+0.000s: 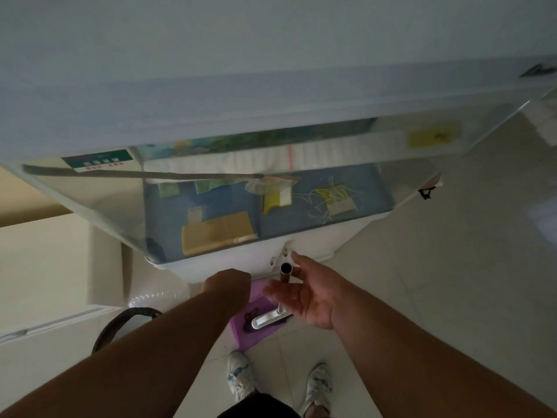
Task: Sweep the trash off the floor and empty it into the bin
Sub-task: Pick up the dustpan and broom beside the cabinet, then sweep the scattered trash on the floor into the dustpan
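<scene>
A purple dustpan (265,300) sits on the tiled floor against the foot of a white cabinet, with some dark scraps (250,315) in it. Its white handle base (271,317) carries an upright brown tube (285,274) whose open top faces me. My right hand (310,292) is open beside the tube's top, thumb and fingers spread on either side without closing on it. My left hand (229,285) hangs bent at the wrist just left of the dustpan; its fingers are hidden. A round bin with a dark liner (120,322) shows at the lower left, partly behind my left forearm.
A white cabinet with a glass top (301,245) stands directly ahead, papers and packets inside, and a long thin stick (135,174) lies across it. A cream box or counter (45,267) fills the left. My two shoes (241,375) stand on pale floor tiles that stretch right.
</scene>
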`<state>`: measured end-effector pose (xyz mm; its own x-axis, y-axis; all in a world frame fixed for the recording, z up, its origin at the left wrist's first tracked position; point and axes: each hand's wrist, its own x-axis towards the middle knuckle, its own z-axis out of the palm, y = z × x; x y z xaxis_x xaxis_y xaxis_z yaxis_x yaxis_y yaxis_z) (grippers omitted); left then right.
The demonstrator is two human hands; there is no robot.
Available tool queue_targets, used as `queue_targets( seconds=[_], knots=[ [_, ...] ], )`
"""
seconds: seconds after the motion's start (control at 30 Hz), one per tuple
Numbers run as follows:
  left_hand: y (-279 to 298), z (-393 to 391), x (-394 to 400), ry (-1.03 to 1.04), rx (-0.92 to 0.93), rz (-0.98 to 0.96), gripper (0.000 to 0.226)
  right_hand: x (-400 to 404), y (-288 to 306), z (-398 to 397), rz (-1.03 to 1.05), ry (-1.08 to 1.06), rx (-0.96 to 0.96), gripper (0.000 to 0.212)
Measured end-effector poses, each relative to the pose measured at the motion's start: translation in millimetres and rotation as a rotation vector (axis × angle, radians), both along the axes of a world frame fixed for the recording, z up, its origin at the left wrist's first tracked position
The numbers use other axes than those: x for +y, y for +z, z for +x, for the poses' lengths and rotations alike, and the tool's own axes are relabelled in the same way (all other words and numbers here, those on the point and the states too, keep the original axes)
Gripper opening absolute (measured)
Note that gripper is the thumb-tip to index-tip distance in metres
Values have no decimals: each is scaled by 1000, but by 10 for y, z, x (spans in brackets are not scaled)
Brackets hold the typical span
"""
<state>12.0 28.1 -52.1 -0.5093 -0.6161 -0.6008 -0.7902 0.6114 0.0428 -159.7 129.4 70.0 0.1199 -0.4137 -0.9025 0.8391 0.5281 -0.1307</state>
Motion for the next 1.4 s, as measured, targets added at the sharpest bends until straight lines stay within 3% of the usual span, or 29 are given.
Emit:
queue_targets(
  seconds=[0.13, 0.33, 0.47, 0.73, 1.0, 1.23, 1.4],
  knots=[
    [33, -13, -9, 87, 49, 49, 30, -120, 31, 71, 121, -48, 37, 17],
    [87, 171, 9, 359, 176, 111, 31, -154, 81, 84, 184, -156, 74, 27],
    [136, 257, 122, 470, 210, 77, 31, -211, 76, 153, 212, -243, 107, 19],
    [221, 490, 480, 775, 269, 94, 26, 99, 80, 113, 157, -43, 93, 17],
    [286, 686, 1404, 1300, 450, 54, 24, 443, 179, 68, 71, 336, 119, 14],
    [301, 810, 2563, 1892, 664, 57, 15, 942, 240, 352, 23, 578, 93, 22],
    [327, 1044, 3215, 2121, 730, 34, 18, 1223, 314, 738, 33, 720, 69, 19]
  ],
)
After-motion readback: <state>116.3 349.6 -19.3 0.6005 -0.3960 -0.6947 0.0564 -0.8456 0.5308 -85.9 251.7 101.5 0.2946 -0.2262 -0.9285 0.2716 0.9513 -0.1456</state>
